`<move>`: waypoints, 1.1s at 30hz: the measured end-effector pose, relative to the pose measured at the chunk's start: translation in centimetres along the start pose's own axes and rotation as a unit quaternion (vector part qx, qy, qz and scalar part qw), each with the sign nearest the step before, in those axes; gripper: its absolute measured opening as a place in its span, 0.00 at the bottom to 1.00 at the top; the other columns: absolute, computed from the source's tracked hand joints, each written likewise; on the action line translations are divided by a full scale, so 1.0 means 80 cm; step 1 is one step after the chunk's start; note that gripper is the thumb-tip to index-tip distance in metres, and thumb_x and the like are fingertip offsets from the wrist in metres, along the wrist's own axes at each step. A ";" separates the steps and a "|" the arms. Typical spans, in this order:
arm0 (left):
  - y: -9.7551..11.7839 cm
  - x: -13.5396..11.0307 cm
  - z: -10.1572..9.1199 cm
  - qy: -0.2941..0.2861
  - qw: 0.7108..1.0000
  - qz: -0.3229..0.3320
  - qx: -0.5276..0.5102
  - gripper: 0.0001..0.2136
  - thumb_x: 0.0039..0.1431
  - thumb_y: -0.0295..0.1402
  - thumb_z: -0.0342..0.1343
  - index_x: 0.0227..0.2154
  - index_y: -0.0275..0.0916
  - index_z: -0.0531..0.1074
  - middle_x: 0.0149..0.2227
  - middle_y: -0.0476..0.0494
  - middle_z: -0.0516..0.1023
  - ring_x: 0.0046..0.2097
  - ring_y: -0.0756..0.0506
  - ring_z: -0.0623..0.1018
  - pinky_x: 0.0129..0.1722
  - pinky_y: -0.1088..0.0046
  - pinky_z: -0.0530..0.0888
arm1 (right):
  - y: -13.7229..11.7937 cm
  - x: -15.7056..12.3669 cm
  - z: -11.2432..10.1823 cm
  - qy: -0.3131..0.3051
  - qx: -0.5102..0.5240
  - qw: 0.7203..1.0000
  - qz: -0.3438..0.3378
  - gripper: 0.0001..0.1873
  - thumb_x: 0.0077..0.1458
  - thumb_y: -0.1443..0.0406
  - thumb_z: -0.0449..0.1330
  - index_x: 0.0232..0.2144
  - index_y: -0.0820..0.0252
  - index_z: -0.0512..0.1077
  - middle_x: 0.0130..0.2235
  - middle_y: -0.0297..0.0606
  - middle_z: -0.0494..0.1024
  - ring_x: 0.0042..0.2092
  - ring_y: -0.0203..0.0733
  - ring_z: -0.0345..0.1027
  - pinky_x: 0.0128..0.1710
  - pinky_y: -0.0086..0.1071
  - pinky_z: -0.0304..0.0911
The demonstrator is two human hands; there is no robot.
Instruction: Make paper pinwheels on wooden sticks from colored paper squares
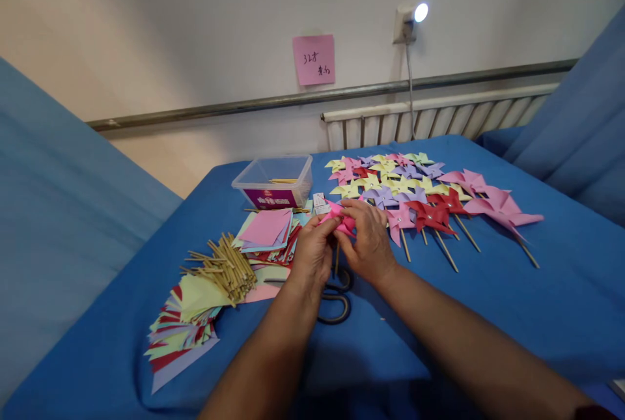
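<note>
A bright pink paper pinwheel (346,225) is held between my two hands above the middle of the table. My left hand (315,247) pinches its left side with thumb and fingers. From the right, my right hand (366,238) curls over it, fingertips on the paper. Its stick (336,258) hangs down below, partly hidden. Under my hands lie scissors (336,308) with black handles, their upper part covered. Just beyond my left hand is a small white printed box (319,202).
Finished pinwheels (383,195) cover the table's right side. On the left lie stacked paper squares (266,230), a heap of sticks (229,270) and fanned coloured paper (183,325). A clear plastic tub (273,179) stands behind them on the blue cloth (463,335).
</note>
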State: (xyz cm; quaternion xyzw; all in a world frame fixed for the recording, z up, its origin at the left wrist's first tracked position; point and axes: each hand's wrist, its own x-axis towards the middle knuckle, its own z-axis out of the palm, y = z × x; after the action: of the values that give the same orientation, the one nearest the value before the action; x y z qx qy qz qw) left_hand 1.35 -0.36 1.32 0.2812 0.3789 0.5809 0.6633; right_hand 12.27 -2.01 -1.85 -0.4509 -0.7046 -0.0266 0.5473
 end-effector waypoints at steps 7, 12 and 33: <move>0.005 0.001 -0.001 0.017 1.000 0.002 -0.016 0.10 0.37 0.24 0.68 0.23 0.35 0.73 0.24 0.51 0.75 0.27 0.53 0.73 0.31 0.77 0.68 | 0.001 -0.001 -0.001 0.045 0.053 0.997 0.043 0.23 0.58 0.60 0.59 0.55 0.55 0.60 0.57 0.49 0.68 0.60 0.53 0.61 0.56 0.52 0.58; 0.009 0.004 -0.005 0.019 1.000 0.008 -0.022 0.09 0.39 0.26 0.68 0.26 0.36 0.74 0.26 0.51 0.77 0.28 0.52 0.74 0.32 0.76 0.69 | 0.006 0.000 -0.002 0.100 0.194 0.958 0.187 0.13 0.62 0.60 0.55 0.47 0.57 0.68 0.47 0.43 0.74 0.48 0.44 0.69 0.48 0.42 0.66; 0.002 -0.007 0.003 -0.014 0.999 -0.023 0.047 0.11 0.41 0.32 0.69 0.27 0.34 0.76 0.26 0.48 0.77 0.28 0.52 0.74 0.30 0.77 0.71 | 0.015 0.010 0.001 0.038 0.539 0.714 0.444 0.13 0.40 0.63 0.73 0.32 0.58 0.78 0.31 0.32 0.81 0.33 0.37 0.72 0.39 0.33 0.67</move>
State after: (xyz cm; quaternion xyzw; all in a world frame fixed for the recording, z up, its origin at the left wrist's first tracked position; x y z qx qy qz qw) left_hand 1.40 -0.87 1.68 0.3115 0.4026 0.5431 0.6678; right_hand 13.04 -0.75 -1.78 -0.3391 -0.2966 0.5870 0.6727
